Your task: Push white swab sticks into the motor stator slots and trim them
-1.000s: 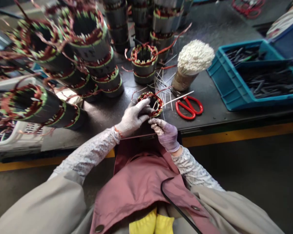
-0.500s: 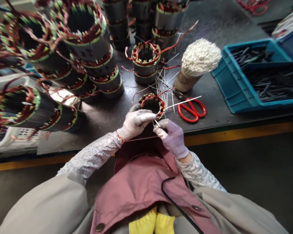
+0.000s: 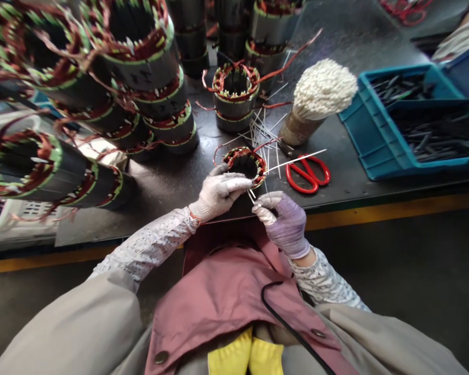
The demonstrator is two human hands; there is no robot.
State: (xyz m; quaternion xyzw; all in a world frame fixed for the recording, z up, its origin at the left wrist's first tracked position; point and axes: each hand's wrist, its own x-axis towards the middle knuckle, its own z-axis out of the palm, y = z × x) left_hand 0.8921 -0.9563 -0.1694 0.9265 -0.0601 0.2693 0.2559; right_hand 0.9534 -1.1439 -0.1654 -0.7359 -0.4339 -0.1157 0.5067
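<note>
A motor stator [image 3: 261, 169] with copper-red windings and pale tips around its rim stands at the table's near edge. My left hand [image 3: 221, 190], in a white glove with darkened fingertips, wraps around its near left side and covers that part. Just right of it, my right hand [image 3: 283, 219], in a purple and white glove, pinches a thin white cord [image 3: 251, 195] at the stator's near side. Another long white strand [image 3: 297, 162] sticks out rightward from the rim, over the red-handled scissors [image 3: 307, 174]. The cord's far end is hidden.
A bundle of white-tipped sticks [image 3: 325, 88] stands in a holder behind the scissors, near loose white strands [image 3: 261, 130]. Another stator [image 3: 235, 104] stands beyond. Stacked stators [image 3: 148, 73] fill the left. A blue bin [image 3: 359, 140] holds dark pieces; another person's sleeve [image 3: 459, 41] shows far right.
My right hand has drawn slightly right and down, away from the stator, with the cord in its fingers. My left hand stays on the stator.
</note>
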